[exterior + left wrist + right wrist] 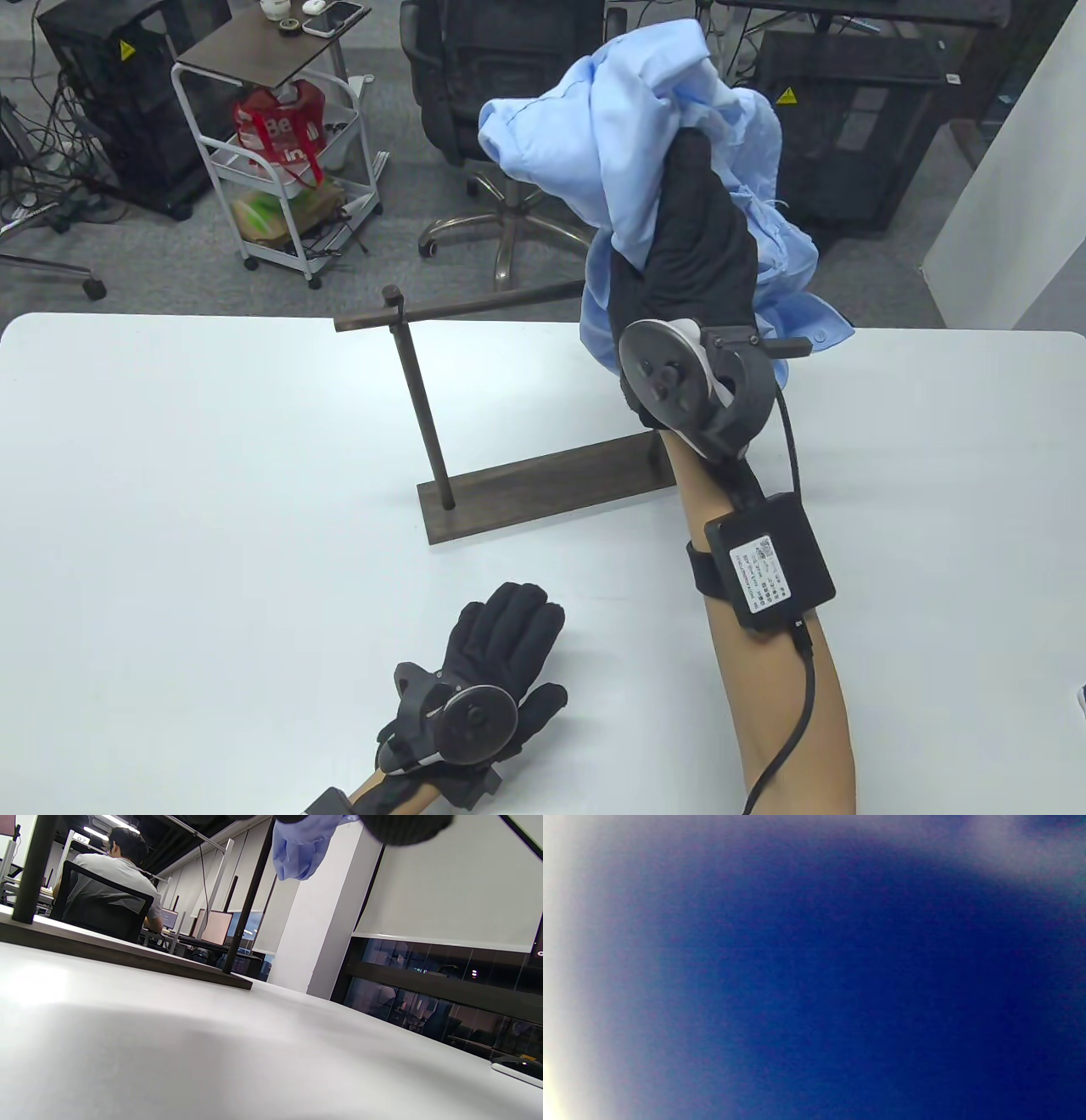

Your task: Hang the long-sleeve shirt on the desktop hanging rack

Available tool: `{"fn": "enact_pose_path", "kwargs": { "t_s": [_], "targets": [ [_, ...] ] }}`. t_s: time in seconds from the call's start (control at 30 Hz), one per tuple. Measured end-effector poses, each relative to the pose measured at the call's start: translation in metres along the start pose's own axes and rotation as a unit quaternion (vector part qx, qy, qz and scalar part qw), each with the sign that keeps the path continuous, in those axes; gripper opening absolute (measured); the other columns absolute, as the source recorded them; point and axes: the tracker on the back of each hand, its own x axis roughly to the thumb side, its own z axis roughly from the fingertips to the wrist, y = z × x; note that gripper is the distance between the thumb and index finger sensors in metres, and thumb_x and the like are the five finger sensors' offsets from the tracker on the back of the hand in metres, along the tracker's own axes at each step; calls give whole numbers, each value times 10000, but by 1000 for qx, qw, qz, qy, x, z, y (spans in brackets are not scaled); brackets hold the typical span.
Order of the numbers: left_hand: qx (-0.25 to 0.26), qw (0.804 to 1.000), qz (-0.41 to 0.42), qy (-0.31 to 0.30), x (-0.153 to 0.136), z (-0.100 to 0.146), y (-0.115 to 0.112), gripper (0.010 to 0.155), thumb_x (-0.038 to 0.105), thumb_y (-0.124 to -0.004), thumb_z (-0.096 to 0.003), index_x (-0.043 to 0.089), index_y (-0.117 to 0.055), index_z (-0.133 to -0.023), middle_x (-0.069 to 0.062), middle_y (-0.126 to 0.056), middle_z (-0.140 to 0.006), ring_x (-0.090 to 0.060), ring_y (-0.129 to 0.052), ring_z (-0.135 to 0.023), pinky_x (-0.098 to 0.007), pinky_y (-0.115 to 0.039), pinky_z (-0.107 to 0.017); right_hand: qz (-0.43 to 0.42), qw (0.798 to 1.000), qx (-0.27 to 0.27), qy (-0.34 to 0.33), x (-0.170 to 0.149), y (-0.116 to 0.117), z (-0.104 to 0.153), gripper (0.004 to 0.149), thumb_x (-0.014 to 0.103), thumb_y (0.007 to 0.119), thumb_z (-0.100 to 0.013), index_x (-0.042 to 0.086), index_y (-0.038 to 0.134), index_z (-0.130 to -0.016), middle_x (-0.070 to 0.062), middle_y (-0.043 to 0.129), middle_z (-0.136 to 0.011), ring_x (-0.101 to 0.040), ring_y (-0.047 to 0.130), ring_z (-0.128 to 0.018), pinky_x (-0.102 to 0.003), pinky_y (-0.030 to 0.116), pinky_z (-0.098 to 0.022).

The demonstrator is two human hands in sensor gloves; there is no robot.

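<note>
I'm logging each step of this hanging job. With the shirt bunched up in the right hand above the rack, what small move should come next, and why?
Probably bring the left hand up to help spread the shirt. The right hand grips it bunched, above the right end of the rack, whose bar looks bare, while the left hand rests flat on the table.

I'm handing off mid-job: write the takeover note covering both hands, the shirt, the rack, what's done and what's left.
Right hand: raised, grips the bunched light-blue shirt above the right end of the rack's crossbar.
Left hand: flat on the white table, fingers spread, holding nothing.
Hanging rack: upright on its base mid-table; the crossbar's visible length is bare.
Done: shirt lifted off the table.
Left: spread it and drape it over the crossbar, then release. The right wrist view shows only blue blur, so rely on the table view.
</note>
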Motion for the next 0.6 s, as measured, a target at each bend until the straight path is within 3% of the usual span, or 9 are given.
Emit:
{"fn": "enact_pose_path", "kwargs": {
  "t_s": [0.13,0.27,0.43,0.53,0.6],
  "targets": [
    [-6,1000,-1,0,0,0,-2,825,566,-669,-420,236,-340,-1101,-56,-309,-1174,-346,-376,-1123,-655,-442,-776,-3,999,34,-15,8,13,2,676,399,680,-586,206,301,-1111,-127,701,-1011,-313,867,-789,-521,751,-625],
    [-6,1000,2,1,0,0,-2,826,566,-668,-420,235,-337,-1101,-57,-308,-1174,-346,-376,-1122,-656,-442,-775,-53,992,115,-8,10,35,10,679,401,694,-584,214,322,-1121,-127,692,-1049,-339,852,-835,-566,697,-668],
    [-8,1000,2,3,0,-1,-2,827,566,-669,-420,235,-338,-1101,-57,-308,-1174,-345,-377,-1123,-656,-443,-775,-50,979,199,11,12,59,22,709,407,702,-587,198,307,-1136,-144,655,-1103,-382,804,-919,-641,587,-720],
    [-7,1000,4,4,0,-1,-2,830,566,-669,-420,232,-331,-1101,-58,-307,-1174,-348,-377,-1122,-655,-442,-776,-62,970,235,16,10,69,27,752,489,724,-566,193,346,-1145,-188,637,-1117,-429,763,-947,-686,537,-723],
    [-7,1000,6,5,-1,-1,-2,832,567,-668,-420,231,-328,-1101,-60,-306,-1174,-347,-377,-1123,-656,-443,-775,-63,962,264,24,8,73,30,786,574,692,-556,189,360,-1155,-223,536,-1164,-467,669,-1008,-711,488,-730]
  ]
}}
